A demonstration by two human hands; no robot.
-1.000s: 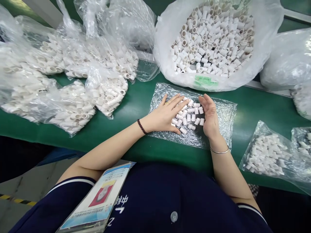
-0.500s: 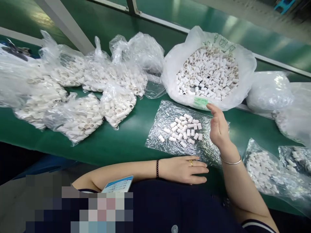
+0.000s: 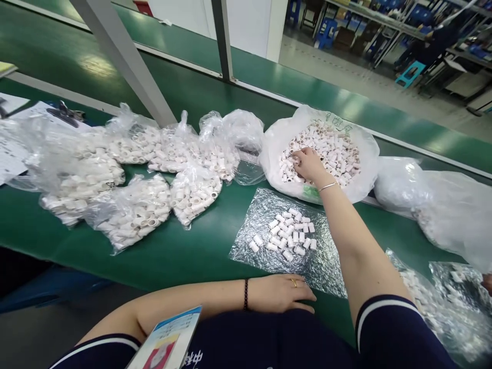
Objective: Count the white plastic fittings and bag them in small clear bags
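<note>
My right hand [image 3: 310, 165] reaches into a large white plastic bag [image 3: 279, 138] of short white tubes [image 3: 340, 148]. Its fingers are bent down among the tubes, and their tips are partly hidden, so a grip cannot be made out. My left hand [image 3: 284, 294] lies flat at the table's front edge, palm down, fingers apart, holding nothing. Between the hands, a clear crinkled plastic sheet [image 3: 249, 225] bears several loose white tubes [image 3: 294, 237], most in a cluster, with two slightly apart at its left.
Knotted clear bags of white tubes [image 3: 134, 212] cover the left of the green table [image 3: 200, 251]. More bags [image 3: 402, 184] lie at the right. Papers with a clipboard [image 3: 63, 114] are at far left. Part of another person's hand [image 3: 487, 283] shows at the right edge.
My right hand has moved from beside the sheet up into the large bag. Another tube lies at the sheet's left. The view has tilted up, and another person's hand shows at the right edge.
</note>
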